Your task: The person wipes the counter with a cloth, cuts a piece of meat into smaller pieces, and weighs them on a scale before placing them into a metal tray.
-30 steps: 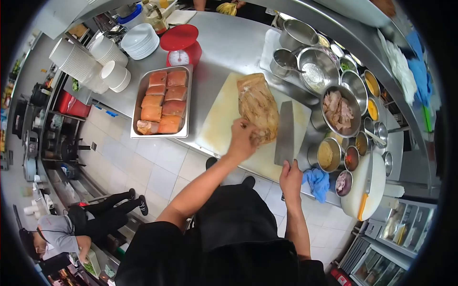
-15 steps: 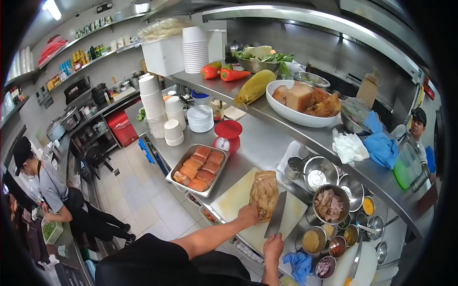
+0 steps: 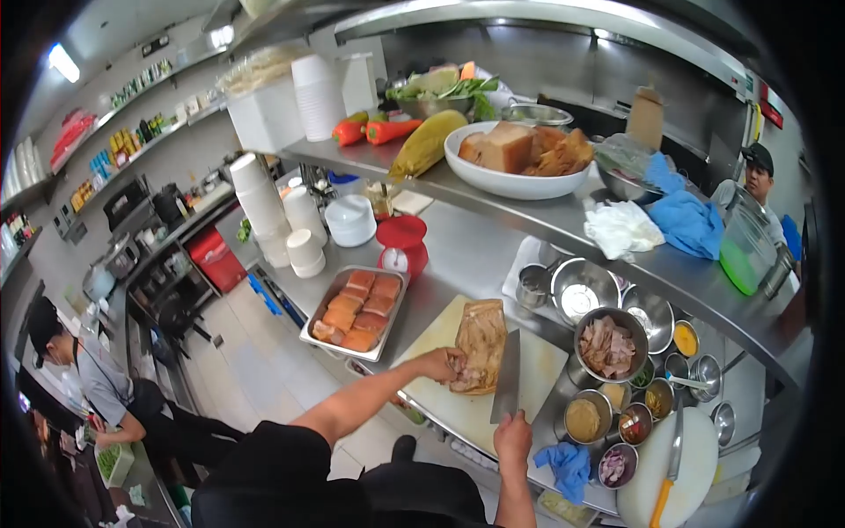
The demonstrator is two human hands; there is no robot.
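Note:
A slab of cooked meat [image 3: 481,339] lies on a pale cutting board [image 3: 433,333]. My left hand [image 3: 440,363] has its fingers closed on the near left corner of the slab, where the meat looks ragged. In my right hand [image 3: 512,436] is the handle of a wide-bladed knife [image 3: 508,378]. The blade points away from me, close along the slab's right side and over the board. To the right stands a metal bowl of sliced meat [image 3: 609,345].
Left of the board sits a metal tray of salmon pieces [image 3: 393,310], with a red scale [image 3: 402,242] behind. Small bowls, a blue cloth [image 3: 565,471] and an orange-handled knife [image 3: 671,466] lie at right. A raised shelf [image 3: 396,189] crosses above. A co-worker [image 3: 110,378] stands far left.
The view has shifted slightly. My left hand has moved to the slab's left corner, its fingers now around the ragged edge. The knife has turned more upright, still at the slab's right.

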